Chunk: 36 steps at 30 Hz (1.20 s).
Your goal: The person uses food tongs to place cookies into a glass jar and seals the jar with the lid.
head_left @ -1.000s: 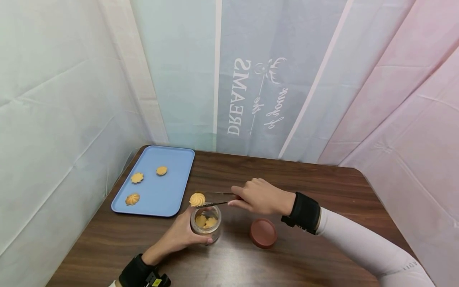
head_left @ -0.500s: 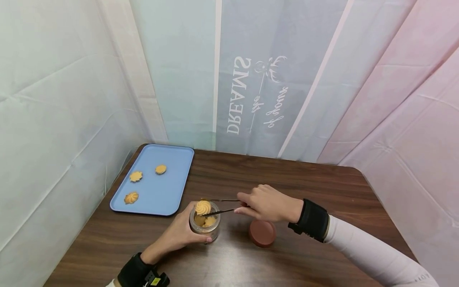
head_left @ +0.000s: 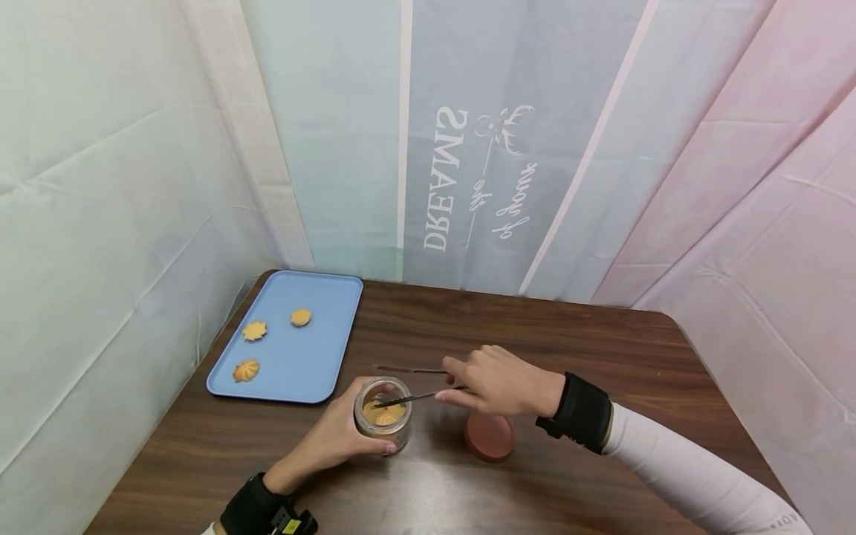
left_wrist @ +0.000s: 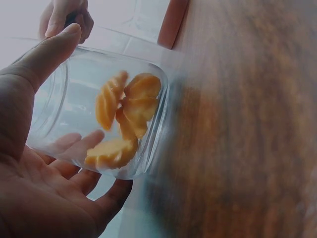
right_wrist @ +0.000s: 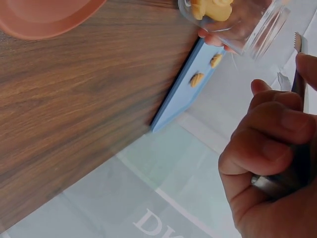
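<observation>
My left hand (head_left: 337,433) grips a clear glass jar (left_wrist: 79,114) round its side, thumb on one side and fingers on the other. Several swirled yellow cookies (left_wrist: 124,114) lie at the bottom of the jar. With curled fingers, my right hand (head_left: 501,379) holds metal tongs (head_left: 417,397) from the right. The arms of the tongs stand spread apart with no cookie between them; one tip overlaps the jar's mouth and the other passes beyond its far rim. In the right wrist view the serrated tong tips (right_wrist: 297,42) show beside the jar's mouth.
A blue tray (head_left: 314,364) with three cookies (head_left: 255,331) lies at the table's back left. A round reddish-brown lid (head_left: 490,436) rests on the wooden table (head_left: 535,490), right of the jar. Fabric curtains (head_left: 348,148) enclose the back and sides.
The tongs carried a cookie from the jar's left rim to over its mouth, then spread and let it go. That cookie now lies inside the jar. My left hand stays on the jar.
</observation>
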Motion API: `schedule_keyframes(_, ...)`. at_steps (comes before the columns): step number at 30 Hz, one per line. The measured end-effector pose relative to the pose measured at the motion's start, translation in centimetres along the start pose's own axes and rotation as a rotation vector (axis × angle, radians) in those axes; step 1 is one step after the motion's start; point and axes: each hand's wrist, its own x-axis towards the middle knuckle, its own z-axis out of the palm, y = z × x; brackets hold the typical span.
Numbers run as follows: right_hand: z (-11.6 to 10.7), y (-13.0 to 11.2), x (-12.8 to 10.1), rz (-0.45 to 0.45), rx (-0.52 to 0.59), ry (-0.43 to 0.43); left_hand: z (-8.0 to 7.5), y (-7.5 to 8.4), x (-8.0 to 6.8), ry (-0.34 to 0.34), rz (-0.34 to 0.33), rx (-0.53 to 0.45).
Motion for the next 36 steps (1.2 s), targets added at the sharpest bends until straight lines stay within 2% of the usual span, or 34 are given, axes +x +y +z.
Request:
schedule_keyframes(7,0.0,0.0,0.3,0.005,0.009,0.022,0.0,0.1,0.0,-0.014,-0.036,-0.02)
schedule_keyframes(15,0.1,0.0,0.7,0.008,0.007,0.032,0.1,-0.1,0.0,-0.008,0.008,-0.014)
schedule_keyframes(26,0.4,0.3,1.0,0.029,0.026,0.033,0.1,0.1,0.1,-0.013,-0.033,-0.025)
schedule_keyframes(33,0.6,0.7,1.2,0.041,0.028,0.036,0.1,0.0,0.1,-0.001,-0.016,-0.009)
schedule_keyframes(36,0.7,0.9,1.2,0.058,0.045,0.029,0.1,0.0,0.0,-0.009,-0.028,-0.018)
